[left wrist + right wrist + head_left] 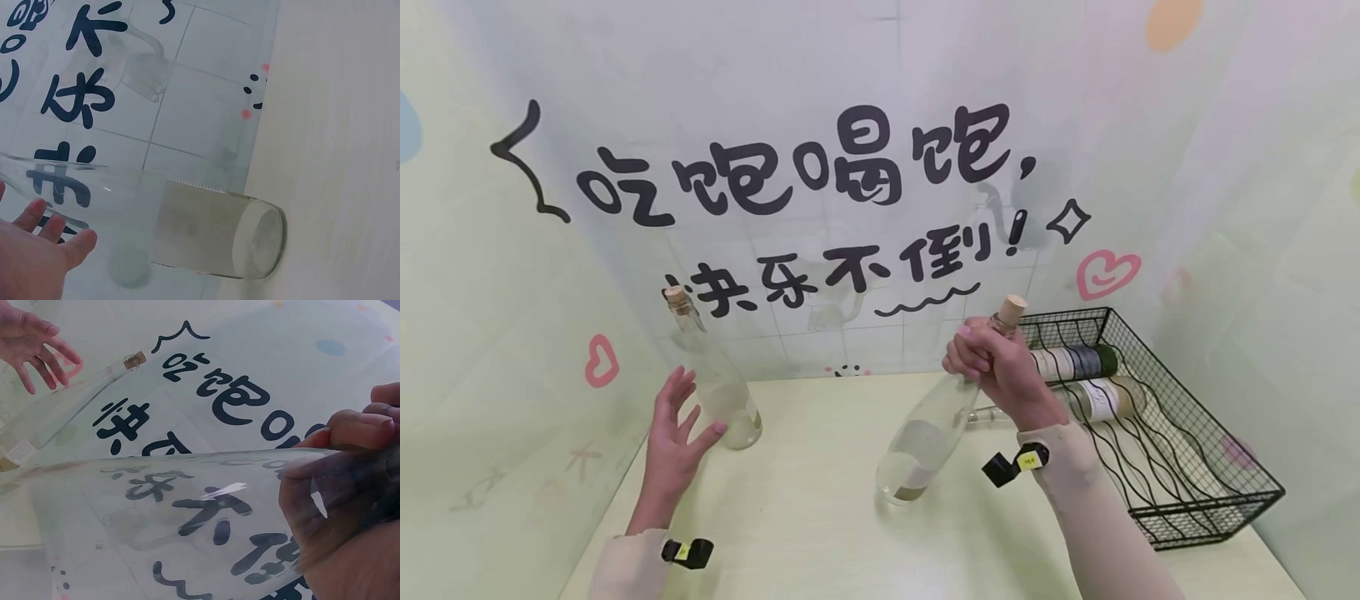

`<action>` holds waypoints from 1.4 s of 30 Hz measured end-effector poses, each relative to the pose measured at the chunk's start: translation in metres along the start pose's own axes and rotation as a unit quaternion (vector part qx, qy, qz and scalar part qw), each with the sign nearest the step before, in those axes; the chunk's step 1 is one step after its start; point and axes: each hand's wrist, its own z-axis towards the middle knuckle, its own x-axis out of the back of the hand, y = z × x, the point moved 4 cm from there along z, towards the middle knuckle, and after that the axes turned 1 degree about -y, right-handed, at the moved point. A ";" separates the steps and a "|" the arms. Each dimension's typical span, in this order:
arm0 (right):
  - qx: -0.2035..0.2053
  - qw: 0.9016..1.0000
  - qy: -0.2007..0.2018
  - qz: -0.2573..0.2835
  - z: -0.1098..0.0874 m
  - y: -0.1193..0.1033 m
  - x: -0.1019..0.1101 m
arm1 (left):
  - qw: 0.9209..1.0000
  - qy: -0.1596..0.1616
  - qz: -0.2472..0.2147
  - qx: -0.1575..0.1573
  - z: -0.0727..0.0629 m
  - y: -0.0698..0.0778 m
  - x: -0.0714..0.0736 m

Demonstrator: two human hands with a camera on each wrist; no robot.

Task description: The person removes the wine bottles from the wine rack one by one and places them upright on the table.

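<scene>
My right hand (pixel 1000 367) grips a clear corked glass bottle (pixel 925 442) round its neck, the cork (pixel 1012 309) showing above the fist. The bottle tilts, its base toward the lower left, just over or on the table; I cannot tell which. A second clear corked bottle (pixel 722 379) stands upright on the table at the left. Beside it my left hand (pixel 677 433) is held with fingers spread and nothing in them. In the left wrist view the fingers (pixel 80 247) are close to the standing bottle (pixel 200 225); contact cannot be told.
A black wire rack (pixel 1195 425) with wavy bars sits at the right of the pale table (pixel 820 517). Two bottles lie in it, one with a white label (pixel 1101 398) and one with a dark green end (pixel 1107 362). A printed curtain (pixel 865 67) hangs behind.
</scene>
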 end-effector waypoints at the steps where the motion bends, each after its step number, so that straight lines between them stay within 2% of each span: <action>1: 0.000 1.000 -0.001 0.005 0.001 0.000 0.000 | 1.000 -0.002 -0.003 -0.004 -0.001 0.001 -0.002; 4: 0.002 1.000 -0.004 0.014 0.003 0.002 0.000 | 0.999 -0.007 -0.027 -0.024 -0.005 0.005 -0.006; 7: 0.005 1.000 -0.008 0.012 0.006 0.004 0.000 | 0.996 -0.020 -0.061 -0.057 -0.008 0.009 -0.012; 11: -0.004 1.000 -0.009 0.004 0.009 0.007 -0.001 | 0.990 -0.054 -0.084 -0.102 -0.011 0.013 -0.023; 13: -0.011 1.000 -0.008 -0.001 0.010 0.010 -0.001 | 0.987 -0.077 -0.083 -0.114 -0.013 0.014 -0.030; 19: -0.025 1.000 -0.007 -0.011 0.014 0.016 -0.004 | 0.984 -0.129 -0.060 -0.104 -0.014 0.010 -0.053; 27: -0.040 0.999 -0.004 -0.019 0.020 0.024 -0.009 | 0.977 -0.168 -0.075 -0.105 -0.015 0.007 -0.079; 42: -0.052 0.998 -0.018 -0.020 0.031 0.038 -0.023 | 0.967 -0.239 -0.045 -0.081 -0.017 0.004 -0.118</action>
